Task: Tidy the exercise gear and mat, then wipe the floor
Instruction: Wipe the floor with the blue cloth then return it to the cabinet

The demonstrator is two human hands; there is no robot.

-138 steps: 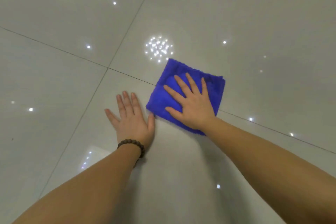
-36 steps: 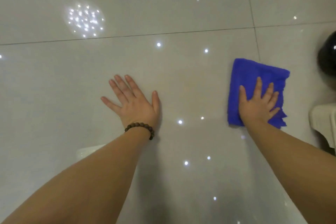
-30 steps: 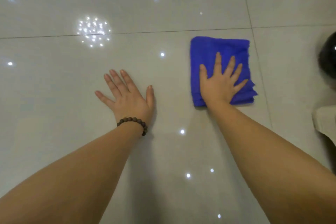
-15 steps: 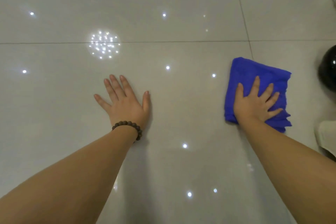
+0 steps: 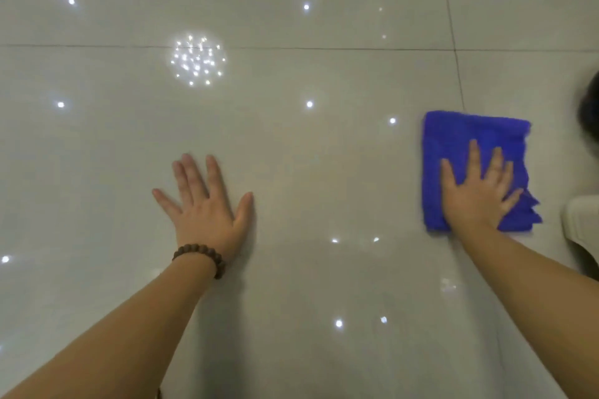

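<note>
R hand (image 5: 476, 194) flat, fingers spread on blue cloth (image 5: 470, 129); L hand (image 5: 207, 204) flat on floor (image 5: 324, 172).

glossy pale grey tiled floor (image 5: 291, 146) with thin dark grout lines (image 5: 453, 26), ceiling light reflections (image 5: 197, 61) dotted all over it, blurry round black object (image 5: 591, 110) at the right edge

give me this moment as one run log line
phase: wiping floor | right hand: flat, pressing blue cloth | left hand: flat on tile floor, bracing | cloth: folded, by tile seam
</note>
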